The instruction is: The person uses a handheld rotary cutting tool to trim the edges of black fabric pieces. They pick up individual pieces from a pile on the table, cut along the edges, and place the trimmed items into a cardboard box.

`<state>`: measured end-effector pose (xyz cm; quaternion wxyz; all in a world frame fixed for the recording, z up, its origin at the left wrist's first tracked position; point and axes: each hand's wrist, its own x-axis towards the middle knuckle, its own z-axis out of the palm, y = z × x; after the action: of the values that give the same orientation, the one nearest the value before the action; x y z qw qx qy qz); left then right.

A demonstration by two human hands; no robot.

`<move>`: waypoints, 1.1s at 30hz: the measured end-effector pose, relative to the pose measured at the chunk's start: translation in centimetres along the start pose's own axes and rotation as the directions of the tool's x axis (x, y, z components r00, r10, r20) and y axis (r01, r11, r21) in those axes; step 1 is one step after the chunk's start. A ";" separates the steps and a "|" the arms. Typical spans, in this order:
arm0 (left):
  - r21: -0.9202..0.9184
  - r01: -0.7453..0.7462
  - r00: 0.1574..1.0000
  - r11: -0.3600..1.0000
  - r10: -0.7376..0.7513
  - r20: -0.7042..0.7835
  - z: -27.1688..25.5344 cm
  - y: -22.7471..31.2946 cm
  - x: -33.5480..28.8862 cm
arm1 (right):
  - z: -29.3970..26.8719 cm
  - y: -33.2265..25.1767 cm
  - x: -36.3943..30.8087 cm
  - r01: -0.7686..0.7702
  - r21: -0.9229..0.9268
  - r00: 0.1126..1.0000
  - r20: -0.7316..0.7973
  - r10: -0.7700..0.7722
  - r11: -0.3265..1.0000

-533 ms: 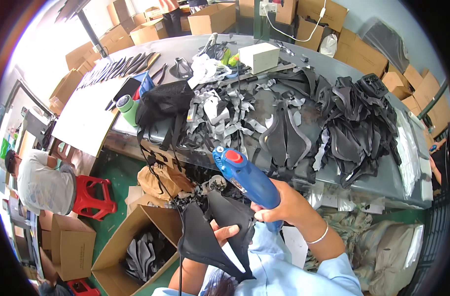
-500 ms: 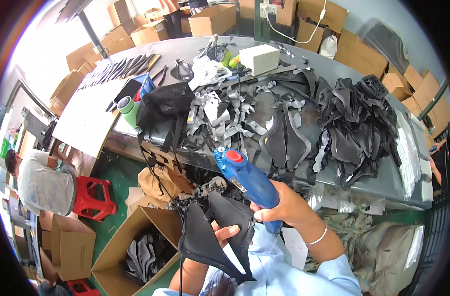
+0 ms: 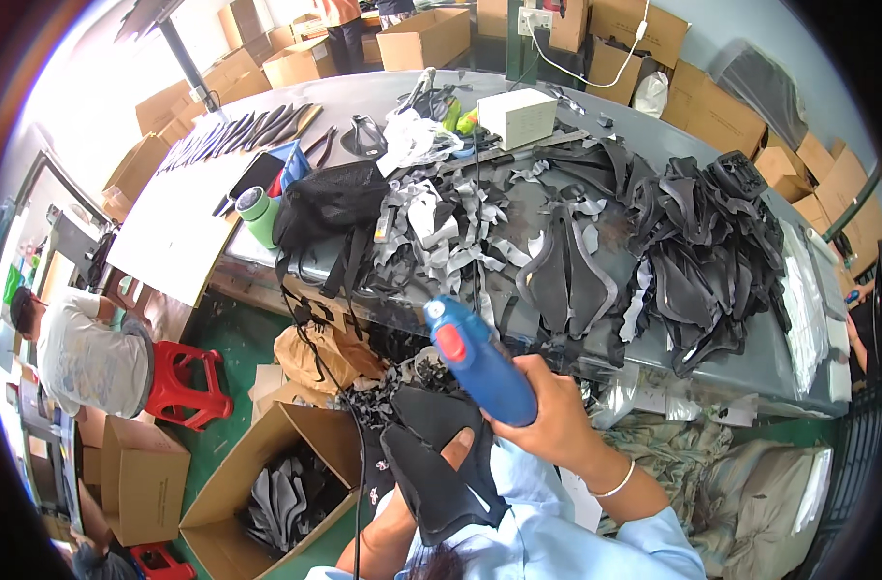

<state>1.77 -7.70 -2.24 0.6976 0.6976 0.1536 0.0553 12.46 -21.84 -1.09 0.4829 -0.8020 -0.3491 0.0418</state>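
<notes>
My right hand (image 3: 549, 414) is wrapped round the handle of a blue power tool (image 3: 494, 372) with a red button, raised above my lap. The tool's tip points away toward the table. Below it, my left hand (image 3: 457, 449) holds a black bicycle saddle cover (image 3: 431, 483), its thumb showing through the split between the two halves. Most of the left fingers are hidden behind the cover. Tool and cover look apart. A similar black saddle cover (image 3: 568, 275) lies at the table's near edge, with grey scraps (image 3: 431, 222) to its left.
A heap of black saddle covers (image 3: 702, 256) covers the table's right side. At lower left an open carton (image 3: 334, 445) contains black pieces. A black bag (image 3: 330, 203) and green bottle (image 3: 257, 215) stand on the table. A cable (image 3: 361, 483) hangs beside my left arm. A seated person (image 3: 83, 348) is at left.
The blue tool has turned so its red button faces more to the left. The saddle cover has tilted and shifted slightly right in my left hand.
</notes>
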 end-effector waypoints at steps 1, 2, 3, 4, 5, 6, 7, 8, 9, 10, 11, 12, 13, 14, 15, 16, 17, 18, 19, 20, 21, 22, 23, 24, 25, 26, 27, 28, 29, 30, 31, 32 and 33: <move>-0.004 -0.002 1.000 1.000 0.002 0.000 0.0 0.2 0.1 | 0.0 -0.2 0.0 0.067 -0.041 0.998 -0.015 -0.067 0.997; -0.001 0.003 1.000 1.000 -0.003 -0.004 0.0 0.1 -0.2 | 0.1 -0.1 0.0 0.083 -0.054 0.997 0.001 -0.083 0.995; -0.011 0.014 1.000 1.000 -0.014 -0.009 0.0 0.2 -0.2 | 0.2 0.0 0.0 0.100 -0.067 0.995 0.017 -0.099 0.993; -0.022 0.031 0.999 0.999 -0.031 -0.011 -0.1 0.1 -0.2 | 0.3 0.1 0.0 0.117 -0.080 0.993 0.034 -0.115 0.990; -0.037 0.051 0.999 0.998 -0.051 -0.013 -0.2 0.1 -0.3 | 0.0 -0.2 0.0 0.031 0.000 0.996 0.086 -0.030 1.000; -0.064 0.080 0.997 0.995 -0.081 -0.013 -0.3 0.2 -0.4 | -0.5 -0.7 0.2 -0.061 0.076 0.988 0.144 0.049 0.995; -0.086 0.116 0.993 0.990 -0.117 -0.008 -0.4 0.3 -0.5 | -0.9 -0.9 0.3 -0.160 0.145 0.970 0.206 0.128 0.977; -0.117 0.159 0.987 0.980 -0.160 -0.001 -0.5 0.5 -0.7 | -1.1 -0.6 0.4 -0.255 0.273 0.946 0.267 0.182 0.927; -0.154 0.213 0.977 0.965 -0.214 0.005 -0.7 0.6 -0.7 | -1.1 0.0 0.4 -0.350 0.390 0.916 0.333 0.224 0.852; -0.180 0.239 0.971 0.954 -0.237 0.031 -0.9 0.8 -0.9 | -1.3 0.3 0.7 -0.435 0.492 0.883 0.400 0.248 0.754; -0.201 0.262 0.965 0.944 -0.256 0.057 -1.0 0.7 -1.1 | -1.9 0.0 0.8 -0.511 0.541 0.846 0.455 0.278 0.668; -0.196 0.212 0.974 0.957 -0.192 0.118 -1.4 0.1 -0.8 | -2.1 0.0 0.8 -0.545 0.592 0.829 0.484 0.278 0.594; -0.199 0.158 0.977 0.967 -0.123 0.175 -2.0 -0.5 -0.5 | -2.2 0.0 1.0 -0.576 0.633 0.812 0.518 0.269 0.518; -0.204 0.103 0.972 0.974 -0.055 0.230 -2.3 -0.8 -0.4 | -2.4 0.0 1.1 -0.604 0.667 0.794 0.551 0.258 0.436; -0.315 0.078 0.991 0.946 -0.040 0.125 -1.2 -0.8 -1.0 | -2.7 0.1 1.4 -0.613 0.663 0.788 0.551 0.275 0.430; -0.554 0.171 0.974 0.815 -0.056 0.218 -1.7 -1.7 -0.8 | -3.0 0.0 1.7 -0.618 0.662 0.785 0.550 0.286 0.423; -0.739 0.263 0.951 0.620 -0.036 0.308 -2.5 -3.3 0.0 | -3.4 -0.2 2.0 -0.619 0.663 0.785 0.547 0.292 0.422; -0.856 0.346 0.925 0.383 0.012 0.379 -3.5 -5.2 0.7 | -3.4 0.0 2.3 -0.595 0.655 0.801 0.530 0.278 0.466; -0.898 0.314 0.945 0.308 -0.005 0.328 -3.8 -5.2 1.1 | -3.5 0.5 2.2 -0.573 0.648 0.816 0.507 0.277 0.502; -0.877 0.240 0.970 0.416 -0.131 0.203 -3.6 -4.3 0.4 | -3.5 0.8 2.2 -0.551 0.639 0.830 0.485 0.274 0.537; -0.909 0.241 0.970 0.340 -0.049 0.239 -3.8 -4.3 0.8 | -3.5 1.0 2.2 -0.548 0.627 0.830 0.489 0.267 0.553; -0.935 0.247 0.964 0.256 0.033 0.264 -4.0 -4.4 0.9 | -3.4 1.3 2.2 -0.556 0.631 0.824 0.501 0.263 0.541; -0.899 0.205 0.971 0.387 0.034 0.236 -4.3 -4.2 0.8 | -3.2 1.6 2.1 -0.564 0.634 0.819 0.513 0.259 0.529; -0.845 0.161 0.977 0.510 0.038 0.209 -4.5 -3.9 0.7 | -3.2 1.9 2.2 -0.572 0.637 0.813 0.524 0.254 0.518; -0.773 0.113 0.982 0.624 0.047 0.181 -4.8 -3.6 0.7 | -3.3 2.0 2.3 -0.553 0.645 0.825 0.514 0.236 0.527; -0.751 0.067 0.985 0.657 0.074 0.153 -4.9 -3.0 0.6 | -3.4 2.3 2.5 -0.538 0.649 0.836 0.489 0.248 0.538; -0.726 0.022 0.987 0.688 0.102 0.126 -4.9 -2.3 0.6 | -3.5 2.5 2.5 -0.523 0.652 0.848 0.463 0.259 0.549; -0.699 -0.020 0.986 0.715 0.130 0.105 -4.9 -1.9 0.5 | -3.6 2.9 2.4 -0.509 0.654 0.858 0.434 0.274 0.559; -0.685 0.008 0.976 0.728 0.143 0.163 -5.3 -1.7 0.4 | -3.6 3.4 2.2 -0.484 0.681 0.874 0.406 0.267 0.549; -0.735 0.061 0.963 0.676 0.153 0.221 -5.3 -1.8 0.3 | -3.6 3.3 2.4 -0.480 0.682 0.877 0.387 0.285 0.552; -0.660 0.101 0.965 0.745 0.088 0.247 -5.0 -2.0 0.2 | -3.5 3.2 2.3 -0.484 0.679 0.875 0.369 0.312 0.552; -0.577 0.144 0.963 0.804 0.021 0.269 -4.6 -2.1 0.2 | -3.5 3.2 2.2 -0.487 0.677 0.873 0.351 0.339 0.552; -0.526 0.194 0.962 0.828 -0.057 0.266 -4.2 -2.1 -0.1 | -3.4 3.2 2.2 -0.493 0.681 0.869 0.357 0.343 0.541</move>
<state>0.18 -3.74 -4.26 0.8831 0.4589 0.0921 -0.0336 17.17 -23.94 -1.31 0.7127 -0.5797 -0.1391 0.3697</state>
